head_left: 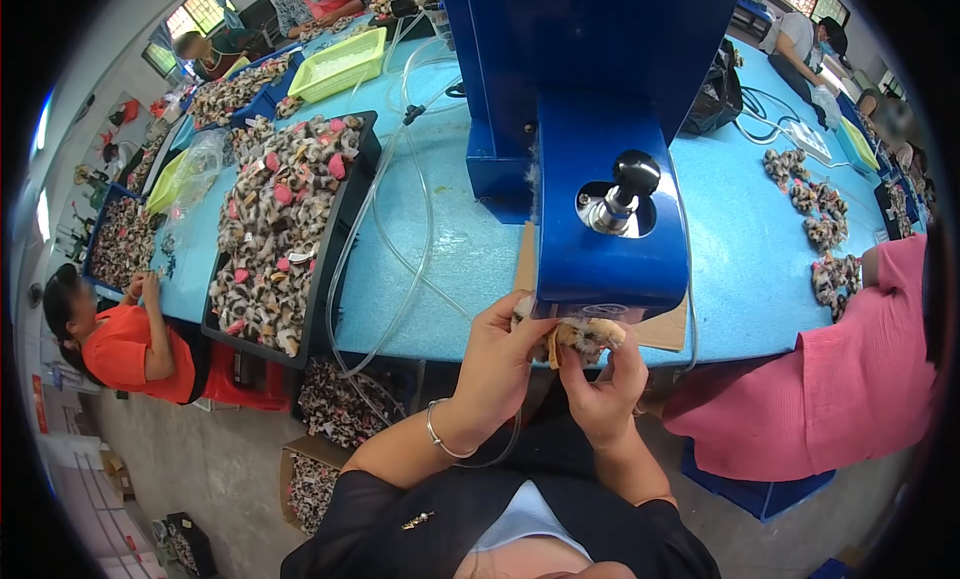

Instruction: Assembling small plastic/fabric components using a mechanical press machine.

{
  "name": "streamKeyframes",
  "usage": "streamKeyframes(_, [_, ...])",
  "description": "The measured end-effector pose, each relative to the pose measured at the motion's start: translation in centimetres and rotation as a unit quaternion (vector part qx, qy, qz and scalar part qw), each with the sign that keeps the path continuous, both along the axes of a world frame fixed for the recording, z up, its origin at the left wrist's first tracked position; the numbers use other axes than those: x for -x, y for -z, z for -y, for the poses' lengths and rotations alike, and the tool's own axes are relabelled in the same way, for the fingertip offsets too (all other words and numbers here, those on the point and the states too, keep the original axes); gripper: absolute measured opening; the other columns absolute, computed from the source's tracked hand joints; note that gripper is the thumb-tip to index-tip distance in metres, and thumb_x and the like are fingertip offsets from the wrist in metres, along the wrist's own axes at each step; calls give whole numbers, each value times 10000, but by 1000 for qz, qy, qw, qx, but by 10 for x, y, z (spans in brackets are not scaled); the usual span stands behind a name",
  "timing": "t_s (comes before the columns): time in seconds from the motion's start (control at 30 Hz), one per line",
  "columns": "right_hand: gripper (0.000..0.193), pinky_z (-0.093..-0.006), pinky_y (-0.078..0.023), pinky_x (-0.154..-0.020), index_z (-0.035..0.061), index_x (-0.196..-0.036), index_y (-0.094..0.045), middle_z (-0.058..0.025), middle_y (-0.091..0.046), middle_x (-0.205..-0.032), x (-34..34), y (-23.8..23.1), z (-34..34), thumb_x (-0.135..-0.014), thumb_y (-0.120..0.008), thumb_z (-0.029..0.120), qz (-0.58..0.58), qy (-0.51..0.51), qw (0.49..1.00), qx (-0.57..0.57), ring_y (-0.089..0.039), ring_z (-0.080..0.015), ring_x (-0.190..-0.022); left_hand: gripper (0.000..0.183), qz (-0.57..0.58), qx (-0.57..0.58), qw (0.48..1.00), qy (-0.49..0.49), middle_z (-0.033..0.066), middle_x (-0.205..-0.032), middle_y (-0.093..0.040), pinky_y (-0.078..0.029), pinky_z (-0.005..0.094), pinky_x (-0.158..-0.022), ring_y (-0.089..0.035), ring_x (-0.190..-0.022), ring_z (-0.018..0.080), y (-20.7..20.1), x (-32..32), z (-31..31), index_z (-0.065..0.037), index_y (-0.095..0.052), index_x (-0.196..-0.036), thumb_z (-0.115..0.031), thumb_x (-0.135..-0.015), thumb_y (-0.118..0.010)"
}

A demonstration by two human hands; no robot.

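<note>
Pinches a small furry piece (586, 336), partly tan, between closed fingertips of left hand (495, 366) and right hand (603, 397) — at the near edge of the bench (445, 234), just at the front of a blue machine (610, 269). Works beside a cardboard sheet (665, 331) lying flat by that same edge — and right of a black tray (345, 234) heaped with furry scraps (278, 244), also at the near edge.

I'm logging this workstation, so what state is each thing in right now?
Left hand: gripping the furry piece
Right hand: gripping it too
Furry piece: held up by both hands
Machine: upright; running or not, cannot tell
Tray: heaped full
Basket: uncovered
Cardboard: flat, partly hidden
</note>
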State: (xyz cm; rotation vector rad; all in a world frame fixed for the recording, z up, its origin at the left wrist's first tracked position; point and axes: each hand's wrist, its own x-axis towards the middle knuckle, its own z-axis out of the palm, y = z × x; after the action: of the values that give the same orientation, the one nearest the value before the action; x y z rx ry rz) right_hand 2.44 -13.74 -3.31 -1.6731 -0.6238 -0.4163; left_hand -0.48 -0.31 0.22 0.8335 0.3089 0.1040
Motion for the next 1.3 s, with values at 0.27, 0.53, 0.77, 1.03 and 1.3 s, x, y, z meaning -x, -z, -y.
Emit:
streamKeyframes(0.27, [386,-349,-536,-751,-18,-1093,-606,-197,-669,-1058,0,-4,-1,-747,-777,-29,2,-2,1000,-2,-683,-318,-881,114,5,-4,1000,-11,13,-917,-679,-438,204,-661,-589,-769,44,-4,1,2,-11,-669,-1033,-86,-948,-667])
streamKeyframes(0.53, [380,-344,-535,-729,-19,-1093,-609,-184,-666,-1032,0,-7,-1,-754,-781,-23,14,4,1000,-6,-685,-303,-850,112,4,4,1000,-17,25,-930,-688,-473,210,-696,-623,-807,58,-4,1,4,-13,-668,-1035,-35,-927,-654])
streamKeyframes(0.77, [406,-348,-539,-740,-18,-1106,-604,-193,-665,-1043,0,1,2,-748,-798,-16,27,20,999,-1,-688,-307,-860,79,4,-14,1000,-12,-12,-834,-627,-402,208,-628,-525,-710,37,-3,-3,7,-17,-672,-994,-43,-919,-666])
streamKeyframes(1.03, [438,-354,-545,-776,-27,-1133,-593,-196,-669,-1069,2,7,4,-750,-803,-4,28,39,999,-6,-695,-308,-889,86,1,-20,1000,2,-15,-808,-609,-410,224,-639,-527,-710,50,-2,-6,7,-21,-677,-983,-28,-897,-670])
streamKeyframes(1.3, [427,-298,-494,-902,-55,-1228,-549,-135,-644,-1128,5,10,7,-825,-686,-90,17,31,999,-5,-635,-191,-1008,27,4,-24,1000,6,10,-803,-616,-421,244,-645,-540,-720,77,-2,-11,8,-23,-669,-917,-38,-898,-681])
